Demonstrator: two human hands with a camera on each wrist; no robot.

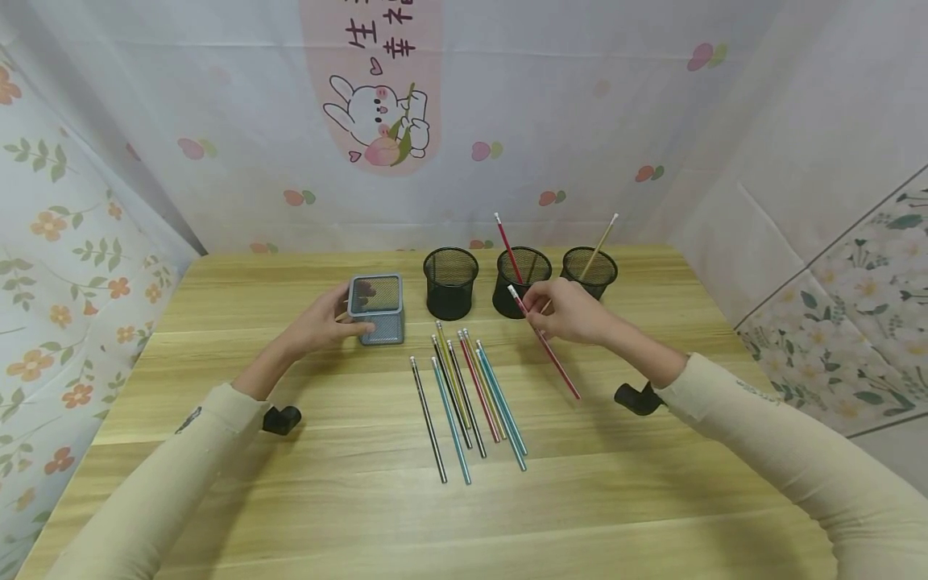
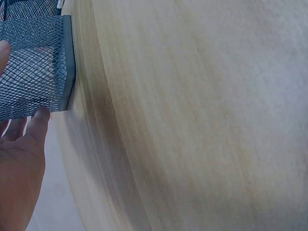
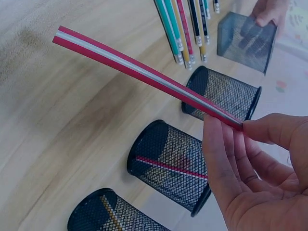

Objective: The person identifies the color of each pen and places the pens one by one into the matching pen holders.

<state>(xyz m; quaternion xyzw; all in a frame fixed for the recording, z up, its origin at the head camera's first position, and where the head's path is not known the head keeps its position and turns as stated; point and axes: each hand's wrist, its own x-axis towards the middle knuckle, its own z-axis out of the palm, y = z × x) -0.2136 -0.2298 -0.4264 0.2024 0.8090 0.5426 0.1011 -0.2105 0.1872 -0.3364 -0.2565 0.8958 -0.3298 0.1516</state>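
My right hand pinches a red pencil with a pale stripe near its eraser end, in front of the middle black mesh cup. In the right wrist view the pencil slants up to the left from thumb and fingertips. A second red pencil stands in that middle cup. A yellow pencil leans in the right black cup. My left hand grips a square grey mesh pen holder by its left side, thumb in front and fingers partly hidden behind.
Several black, teal, yellow and red pencils lie side by side in the middle of the wooden table. The left black mesh cup stands between the grey holder and the middle cup. A printed curtain hangs behind the table.
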